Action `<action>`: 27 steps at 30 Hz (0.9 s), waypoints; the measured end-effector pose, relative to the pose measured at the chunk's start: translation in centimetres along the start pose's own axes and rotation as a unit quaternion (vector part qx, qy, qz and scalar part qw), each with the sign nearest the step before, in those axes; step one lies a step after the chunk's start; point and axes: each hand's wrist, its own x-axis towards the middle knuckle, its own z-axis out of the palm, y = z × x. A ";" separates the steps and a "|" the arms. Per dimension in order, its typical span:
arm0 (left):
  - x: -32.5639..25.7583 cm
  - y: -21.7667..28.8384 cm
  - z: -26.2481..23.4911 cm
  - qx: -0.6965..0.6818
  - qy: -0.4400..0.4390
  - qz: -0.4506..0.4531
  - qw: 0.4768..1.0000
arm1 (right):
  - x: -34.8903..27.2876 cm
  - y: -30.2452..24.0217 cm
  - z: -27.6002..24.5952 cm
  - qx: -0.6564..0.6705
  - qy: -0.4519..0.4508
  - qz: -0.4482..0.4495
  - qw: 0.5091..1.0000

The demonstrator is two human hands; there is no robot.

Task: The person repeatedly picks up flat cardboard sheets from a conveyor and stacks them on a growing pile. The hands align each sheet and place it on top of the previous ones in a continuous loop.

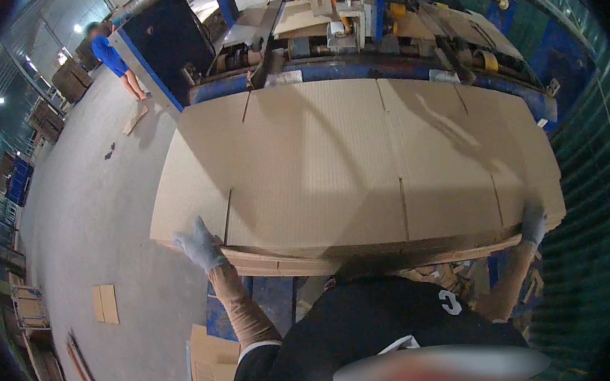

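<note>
Two gloved hands hold a stack of large cardboard sheets [346,166] that fills the middle of the frame, its long axis running left to right and its slotted flaps pointing toward the top and bottom. The left hand [199,245] clasps the near edge at lower left; the right hand [534,225] closes on the same edge at lower right, so the stack spreads away from both grips. Beyond its far edge stands a blue machine [350,29]. A person in blue [114,58] stands at upper left on the concrete floor [91,207], where loose cardboard pieces [105,304] lie at lower left.
</note>
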 end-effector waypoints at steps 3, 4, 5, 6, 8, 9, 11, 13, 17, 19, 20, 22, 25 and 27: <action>0.8 0.4 0.3 0.062 0.038 0.027 0.997 | 0.7 0.1 1.3 0.113 -0.013 0.086 0.990; 1.1 0.5 0.0 0.019 0.037 0.025 0.999 | 0.8 0.2 0.6 0.113 -0.010 0.088 0.990; 1.4 0.7 -0.4 -0.029 0.037 0.009 0.999 | 0.8 0.0 -0.4 0.074 0.069 0.071 0.992; 1.6 0.8 -0.9 -0.120 0.031 0.022 0.992 | 0.8 0.2 -1.9 0.012 0.138 0.018 0.990; 1.7 1.1 -1.9 -0.314 0.022 0.010 0.949 | 1.0 0.2 -5.9 0.126 0.186 0.080 0.971; 1.6 1.3 -2.3 -0.367 0.033 0.023 0.929 | 1.5 0.1 -8.3 0.363 0.209 0.187 0.888; 1.8 2.1 -2.8 -0.478 0.046 0.037 0.876 | 2.8 -0.1 -13.0 0.648 0.291 0.238 0.662; 2.3 3.2 -2.9 -0.574 0.041 0.052 0.816 | 5.3 0.3 -17.7 0.827 0.256 0.191 0.462; 5.9 6.4 -3.8 -0.606 -0.140 -0.038 0.782 | 5.9 1.7 -25.4 0.908 0.091 0.201 0.356; 6.5 7.1 -4.4 -0.593 -0.229 -0.062 0.770 | 3.3 1.7 -28.3 0.880 0.162 0.112 0.432; 6.2 7.1 -4.7 -0.548 -0.232 0.014 0.803 | 1.6 1.0 -29.4 0.869 0.196 0.039 0.453; 3.6 6.1 -5.7 -0.460 -0.248 0.134 0.842 | -2.9 -1.2 -30.6 0.729 0.207 0.092 0.646; -2.5 5.0 -6.1 -0.335 -0.269 0.194 0.882 | -9.2 -5.2 -31.2 0.543 0.186 -0.030 0.818; -6.9 4.8 -5.7 -0.289 -0.341 0.250 0.859 | -12.3 -8.6 -31.2 0.500 0.195 -0.311 0.785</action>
